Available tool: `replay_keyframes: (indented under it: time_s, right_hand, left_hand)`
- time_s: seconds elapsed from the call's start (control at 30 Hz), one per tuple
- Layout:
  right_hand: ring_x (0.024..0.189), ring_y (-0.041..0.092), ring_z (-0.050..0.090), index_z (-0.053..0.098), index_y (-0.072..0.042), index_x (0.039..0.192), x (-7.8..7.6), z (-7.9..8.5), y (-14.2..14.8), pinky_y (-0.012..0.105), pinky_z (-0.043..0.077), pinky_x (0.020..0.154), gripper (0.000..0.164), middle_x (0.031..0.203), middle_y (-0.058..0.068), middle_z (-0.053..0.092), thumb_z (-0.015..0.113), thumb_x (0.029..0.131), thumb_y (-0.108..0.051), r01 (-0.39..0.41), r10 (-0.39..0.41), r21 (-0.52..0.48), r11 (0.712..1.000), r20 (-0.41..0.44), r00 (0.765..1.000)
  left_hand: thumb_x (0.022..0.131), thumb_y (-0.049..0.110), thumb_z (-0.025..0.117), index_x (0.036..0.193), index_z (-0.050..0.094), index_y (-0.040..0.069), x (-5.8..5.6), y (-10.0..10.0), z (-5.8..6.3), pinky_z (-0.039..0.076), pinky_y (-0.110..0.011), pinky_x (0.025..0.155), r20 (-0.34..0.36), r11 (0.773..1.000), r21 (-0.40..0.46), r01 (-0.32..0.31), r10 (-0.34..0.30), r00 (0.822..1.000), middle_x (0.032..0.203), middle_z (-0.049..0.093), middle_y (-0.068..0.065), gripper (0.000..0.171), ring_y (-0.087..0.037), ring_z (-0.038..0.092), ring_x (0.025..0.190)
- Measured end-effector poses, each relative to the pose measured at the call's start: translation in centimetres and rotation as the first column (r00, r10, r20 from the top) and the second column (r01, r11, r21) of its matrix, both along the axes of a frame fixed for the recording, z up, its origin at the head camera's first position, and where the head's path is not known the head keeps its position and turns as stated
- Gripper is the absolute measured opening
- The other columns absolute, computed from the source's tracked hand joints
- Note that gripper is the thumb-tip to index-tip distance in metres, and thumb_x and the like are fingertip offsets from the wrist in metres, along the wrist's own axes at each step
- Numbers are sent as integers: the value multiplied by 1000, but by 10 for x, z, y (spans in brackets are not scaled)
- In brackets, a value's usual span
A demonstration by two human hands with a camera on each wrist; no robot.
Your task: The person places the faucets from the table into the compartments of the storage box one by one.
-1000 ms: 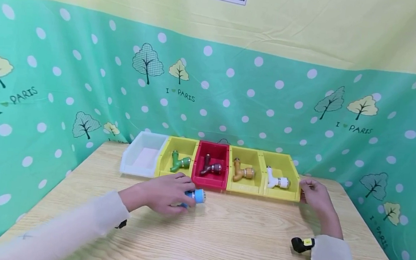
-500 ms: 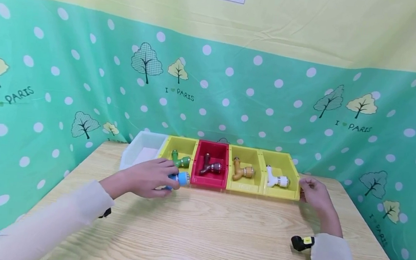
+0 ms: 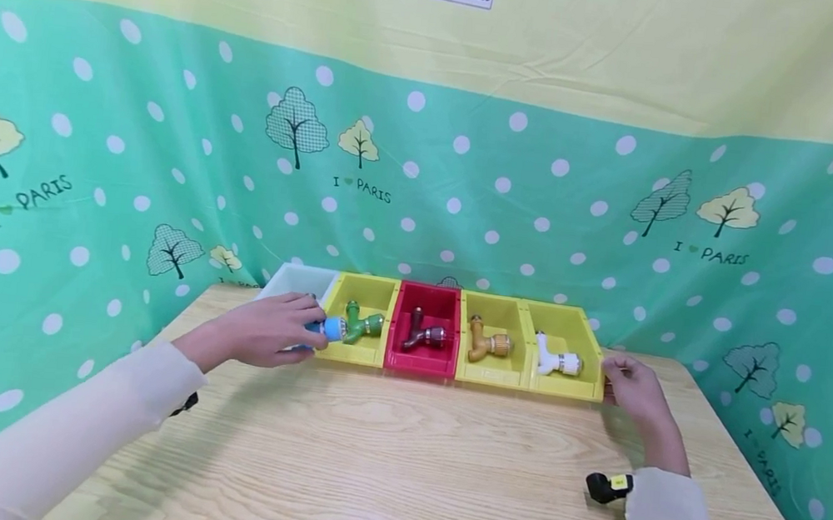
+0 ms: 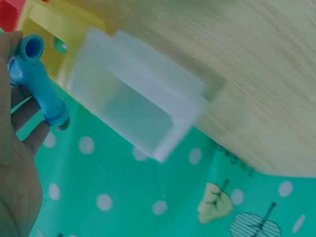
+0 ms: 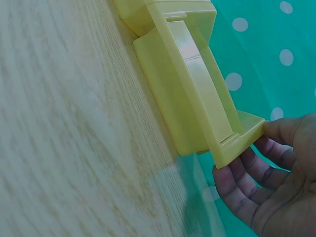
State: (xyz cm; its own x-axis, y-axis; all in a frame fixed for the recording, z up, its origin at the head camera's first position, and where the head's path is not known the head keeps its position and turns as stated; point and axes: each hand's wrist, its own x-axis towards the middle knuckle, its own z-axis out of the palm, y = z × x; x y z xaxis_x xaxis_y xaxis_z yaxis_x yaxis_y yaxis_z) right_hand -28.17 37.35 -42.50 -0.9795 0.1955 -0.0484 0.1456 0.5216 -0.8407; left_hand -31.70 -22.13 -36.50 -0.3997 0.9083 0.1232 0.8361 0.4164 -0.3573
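Observation:
In the head view my left hand (image 3: 259, 333) holds a blue faucet (image 3: 333, 329) over the front of the translucent white bin (image 3: 299, 275) at the row's left end. The left wrist view shows the faucet's open spout (image 4: 33, 48) up by the fingers, and the white bin (image 4: 143, 106) with nothing seen inside. At the other end, my right hand (image 3: 635, 394) grips the outer side edge of the last yellow bin (image 3: 575, 330). Thumb and fingertips (image 5: 224, 175) meet that edge in the right wrist view.
Faucets lie one to a bin: green (image 3: 363, 324), dark brown (image 3: 424, 335), orange-brown (image 3: 487, 344) and white (image 3: 556, 360). The bins stand joined along the back of the wooden table (image 3: 397, 459). A green dotted curtain (image 3: 454, 180) hangs behind them.
My left hand has lifted the blue faucet off the table before the red bin and carried it left to the white bin. My right hand stays at the yellow bin.

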Motion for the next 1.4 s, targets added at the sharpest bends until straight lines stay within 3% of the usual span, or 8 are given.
replay_keyframes:
  time_s: [0.27,0.67,0.87,1.03,1.4]
  right_hand:
    - [109,35,61,47,7,134,0,0,0,38,60,83,46,133,28,50,34,113,-32,9,-9,10,1000,9,1000]
    - [105,33,62,47,8,132,3,-1,-2,41,60,83,46,129,30,52,34,113,-31,-6,6,20,1000,-11,1000]
    - [108,35,61,46,8,133,1,-1,-2,40,60,83,47,131,29,51,34,113,-32,9,-9,14,1000,-5,1000]
    - [111,37,61,46,8,134,1,-2,-1,39,60,84,47,135,30,49,34,113,-32,8,-8,16,1000,-9,1000]
    - [111,36,60,47,6,130,1,1,0,42,59,87,46,136,29,49,33,113,-34,-9,9,14,1000,-5,1000]
  left_hand:
    - [95,27,72,108,65,25,-14,-31,6,49,-50,91,-33,1000,17,8,-7,999,115,62,-7,15,-28,53,104]
    - [95,26,73,108,67,24,-32,-59,1,50,-54,98,-30,993,-68,-98,96,995,117,64,-8,15,-31,55,108]
    - [96,25,72,108,67,25,-45,-64,-7,49,-54,100,-21,989,-85,-117,116,993,120,63,-8,13,-31,54,111]
    - [97,22,69,105,65,25,-57,-63,-17,51,-53,94,-14,990,-75,-116,116,993,117,62,-8,10,-30,53,106]
    - [96,19,68,100,64,24,-73,-53,-30,50,-45,82,-1,998,-35,-51,51,999,104,59,-5,7,-26,50,94]
